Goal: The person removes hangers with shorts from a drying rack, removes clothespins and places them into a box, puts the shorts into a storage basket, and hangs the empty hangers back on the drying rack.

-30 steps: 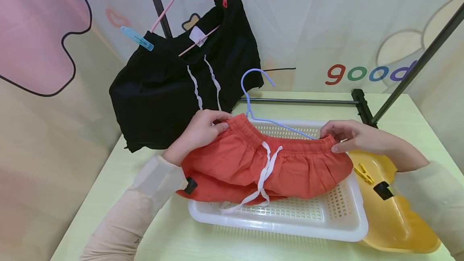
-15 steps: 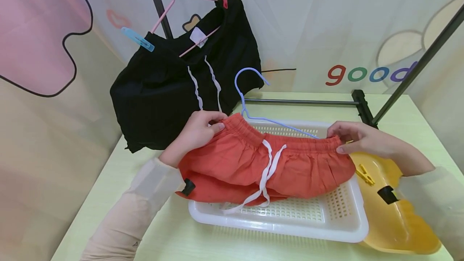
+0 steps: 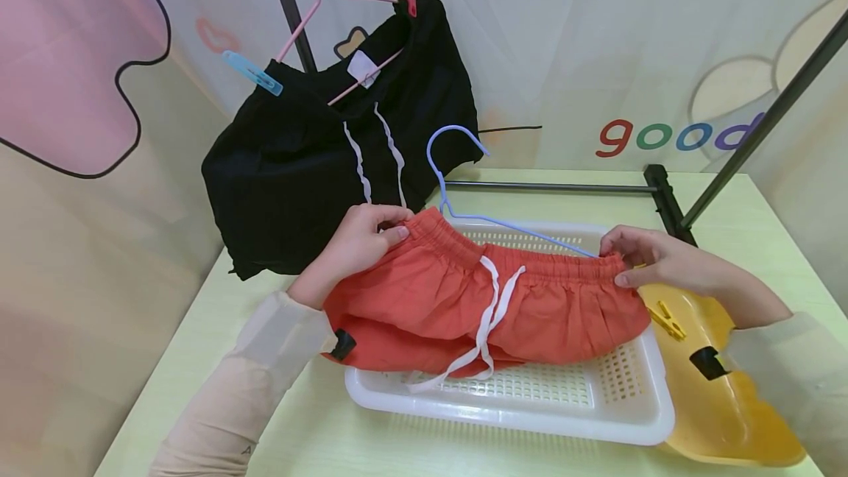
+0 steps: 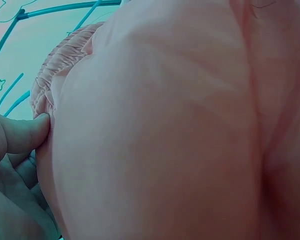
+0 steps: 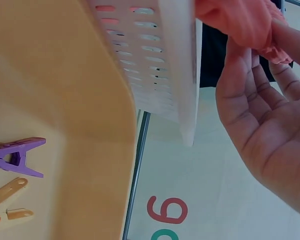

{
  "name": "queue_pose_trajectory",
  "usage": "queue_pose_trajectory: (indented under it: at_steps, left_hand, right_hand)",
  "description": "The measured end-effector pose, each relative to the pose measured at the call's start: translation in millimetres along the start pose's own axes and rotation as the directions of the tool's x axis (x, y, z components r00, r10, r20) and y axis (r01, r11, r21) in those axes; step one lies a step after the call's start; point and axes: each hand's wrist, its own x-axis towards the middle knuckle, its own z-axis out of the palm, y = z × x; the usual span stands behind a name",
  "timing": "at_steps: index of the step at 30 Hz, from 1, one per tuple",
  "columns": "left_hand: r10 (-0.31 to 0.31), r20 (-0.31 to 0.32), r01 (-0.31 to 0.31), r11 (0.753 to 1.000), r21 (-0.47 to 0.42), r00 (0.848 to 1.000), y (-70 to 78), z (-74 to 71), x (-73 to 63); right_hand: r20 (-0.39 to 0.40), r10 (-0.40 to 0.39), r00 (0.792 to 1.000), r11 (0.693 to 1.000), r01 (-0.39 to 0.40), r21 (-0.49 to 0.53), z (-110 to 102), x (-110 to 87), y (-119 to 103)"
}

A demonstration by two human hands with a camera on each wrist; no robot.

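Observation:
Red shorts (image 3: 556,322) with a gathered elastic waist and a white drawstring (image 3: 486,315) are held over a white basket. My left hand (image 3: 354,245) pinches the waistband's left end, its thumb on the near side. At the other end my right hand (image 3: 652,260) grips the waistband between thumb and fingers. A blue hanger (image 3: 506,224) stands with its hook up behind the waist; its lower part is hidden inside the shorts. In the left wrist view, the shorts (image 4: 155,125) fill most of the picture beside the thumb. The right wrist view shows the bunched waistband corner (image 5: 240,22) in the fingers.
The white basket (image 3: 517,418) sits under the shorts. Right of it is a yellow tray (image 3: 735,425) holding a yellow clothespin (image 3: 669,321) and a purple clothespin (image 5: 20,156). Black shorts (image 3: 285,168) hang at the left on a pink hanger (image 3: 311,13), near a black rack (image 3: 669,205).
My hands have moved slightly apart, the right one to the right and the left one to the left, spreading the waistband. The blue hanger's hook has shifted left.

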Motion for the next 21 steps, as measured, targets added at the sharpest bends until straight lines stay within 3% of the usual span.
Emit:
queue_pose_trajectory:
  at_steps: [9, 17, 21]
  left_hand:
    - [0.002, -0.020, -0.003, 1.000, -0.028, 1.000, -0.1, -2.7, -3.2]
    - [-0.014, -0.018, 0.013, 0.997, -0.071, 1.000, -1.9, -3.5, -3.3]
    - [0.006, -0.023, -0.007, 0.997, -0.075, 1.000, -1.7, -3.2, -3.7]
  right_hand:
    - [0.019, 0.052, 0.998, 0.998, -0.052, 0.046, 2, -0.3, 5]
    - [0.014, 0.101, 0.995, 0.995, -0.101, 0.024, 8, 2.9, 7]
    - [-0.004, 0.155, 0.988, 0.988, -0.155, -0.019, 12, 7.1, 9]
